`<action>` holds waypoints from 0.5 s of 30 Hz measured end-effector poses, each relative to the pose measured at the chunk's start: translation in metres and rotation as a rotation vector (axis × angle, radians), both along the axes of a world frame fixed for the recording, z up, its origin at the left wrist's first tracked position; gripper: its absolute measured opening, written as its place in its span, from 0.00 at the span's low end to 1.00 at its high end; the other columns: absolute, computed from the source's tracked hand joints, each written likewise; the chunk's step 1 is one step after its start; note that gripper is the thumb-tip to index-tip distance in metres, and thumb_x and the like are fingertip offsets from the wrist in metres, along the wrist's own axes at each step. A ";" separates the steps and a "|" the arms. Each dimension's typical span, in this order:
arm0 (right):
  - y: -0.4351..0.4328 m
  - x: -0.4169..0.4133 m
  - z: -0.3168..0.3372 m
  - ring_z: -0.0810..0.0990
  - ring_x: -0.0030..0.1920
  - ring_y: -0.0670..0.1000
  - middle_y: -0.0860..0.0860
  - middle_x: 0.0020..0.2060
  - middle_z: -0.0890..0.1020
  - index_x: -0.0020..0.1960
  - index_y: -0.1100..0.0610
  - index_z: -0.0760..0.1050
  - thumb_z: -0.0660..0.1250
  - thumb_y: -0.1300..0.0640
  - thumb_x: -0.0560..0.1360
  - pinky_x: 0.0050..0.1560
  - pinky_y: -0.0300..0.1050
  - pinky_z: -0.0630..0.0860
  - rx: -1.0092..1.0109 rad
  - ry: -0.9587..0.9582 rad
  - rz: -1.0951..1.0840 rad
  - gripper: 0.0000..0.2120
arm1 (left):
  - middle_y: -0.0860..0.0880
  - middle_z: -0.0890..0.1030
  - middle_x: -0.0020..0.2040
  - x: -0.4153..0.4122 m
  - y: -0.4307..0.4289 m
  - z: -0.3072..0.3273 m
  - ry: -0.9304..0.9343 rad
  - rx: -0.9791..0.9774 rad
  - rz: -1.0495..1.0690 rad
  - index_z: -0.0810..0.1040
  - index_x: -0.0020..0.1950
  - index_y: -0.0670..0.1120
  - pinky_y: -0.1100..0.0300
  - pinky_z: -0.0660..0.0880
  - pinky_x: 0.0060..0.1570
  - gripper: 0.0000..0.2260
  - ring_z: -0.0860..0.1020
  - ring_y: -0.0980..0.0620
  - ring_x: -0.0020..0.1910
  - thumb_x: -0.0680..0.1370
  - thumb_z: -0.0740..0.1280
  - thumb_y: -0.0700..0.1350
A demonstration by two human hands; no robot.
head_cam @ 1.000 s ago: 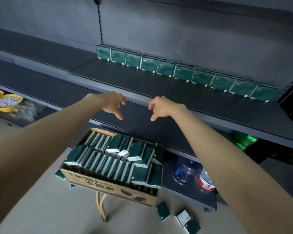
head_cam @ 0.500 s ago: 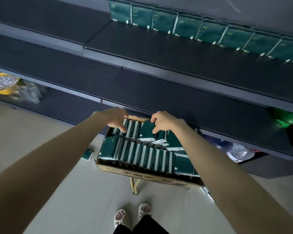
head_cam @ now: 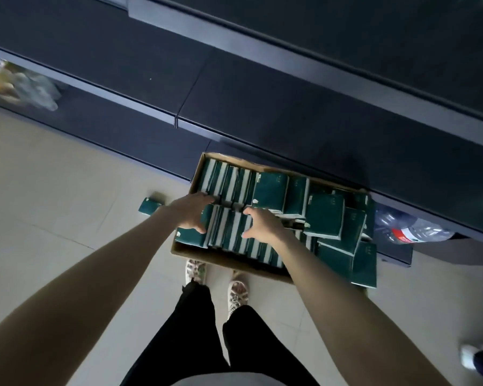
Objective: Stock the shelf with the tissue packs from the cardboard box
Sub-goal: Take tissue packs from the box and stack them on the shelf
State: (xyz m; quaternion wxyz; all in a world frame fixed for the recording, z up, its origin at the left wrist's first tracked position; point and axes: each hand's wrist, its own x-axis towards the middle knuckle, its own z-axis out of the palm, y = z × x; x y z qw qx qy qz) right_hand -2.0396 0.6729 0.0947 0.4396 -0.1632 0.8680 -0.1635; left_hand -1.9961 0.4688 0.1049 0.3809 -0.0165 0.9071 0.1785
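The shelf [head_cam: 262,87] fills the view from nine o'clock round to three, its dark boards bare wherever I can see them, so I judge most of the stocking is not yet done. The cardboard box [head_cam: 198,253] sits at twelve o'clock from my feet, close against the lowest board. What carries it is hidden, and if I bear down on its near edge it could tip toward me.

Inside, the tissue packs [head_cam: 229,232] stand on edge in two rows in the nine o'clock half. Loose packs [head_cam: 325,217] lie heaped and tilted in the three o'clock half, some overhanging the rim. A jolt to the box would likely slide those onto the floor [head_cam: 67,204].

My left hand [head_cam: 191,211] and right hand [head_cam: 260,225] are both spread, fingers loosely curved, bracketing a run of the near row and gripping nothing. If I squeeze too weakly, the middle packs may drop out as I lift. If I take too many, the ends may fan apart.

One stray pack [head_cam: 151,206] lies on the floor at nine o'clock of the box, underfoot if I step that way.
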 end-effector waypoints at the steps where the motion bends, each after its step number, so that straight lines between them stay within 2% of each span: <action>1: -0.004 0.002 -0.007 0.77 0.58 0.55 0.58 0.66 0.74 0.74 0.58 0.62 0.73 0.59 0.72 0.51 0.42 0.71 0.010 0.000 0.002 0.35 | 0.45 0.60 0.76 -0.003 -0.004 -0.008 -0.010 -0.011 -0.035 0.54 0.77 0.46 0.51 0.64 0.69 0.44 0.63 0.44 0.72 0.69 0.77 0.47; 4: -0.016 0.008 -0.029 0.69 0.67 0.60 0.56 0.72 0.65 0.75 0.55 0.60 0.75 0.55 0.69 0.65 0.52 0.70 0.053 0.024 0.025 0.40 | 0.46 0.55 0.77 -0.013 -0.017 -0.028 -0.046 -0.044 -0.136 0.50 0.78 0.48 0.45 0.61 0.71 0.49 0.56 0.44 0.75 0.67 0.77 0.52; 8: -0.024 0.025 -0.049 0.56 0.74 0.61 0.54 0.76 0.55 0.76 0.52 0.56 0.74 0.51 0.71 0.69 0.60 0.63 0.143 -0.009 -0.015 0.41 | 0.45 0.55 0.77 -0.018 -0.026 -0.046 -0.096 0.024 -0.226 0.47 0.78 0.49 0.44 0.61 0.71 0.50 0.55 0.44 0.75 0.67 0.77 0.52; 11: -0.030 0.031 -0.058 0.47 0.76 0.60 0.55 0.77 0.45 0.77 0.51 0.52 0.73 0.51 0.72 0.71 0.61 0.58 0.212 -0.007 -0.048 0.41 | 0.45 0.59 0.76 -0.022 -0.032 -0.057 -0.084 0.070 -0.261 0.49 0.78 0.49 0.46 0.61 0.70 0.49 0.59 0.44 0.74 0.67 0.77 0.52; 15: -0.040 0.034 -0.063 0.45 0.76 0.60 0.54 0.77 0.42 0.78 0.50 0.50 0.71 0.51 0.73 0.71 0.61 0.57 0.225 -0.008 -0.069 0.42 | 0.45 0.68 0.69 -0.024 -0.039 -0.067 -0.028 0.067 -0.290 0.56 0.77 0.49 0.47 0.66 0.65 0.46 0.68 0.44 0.67 0.66 0.78 0.53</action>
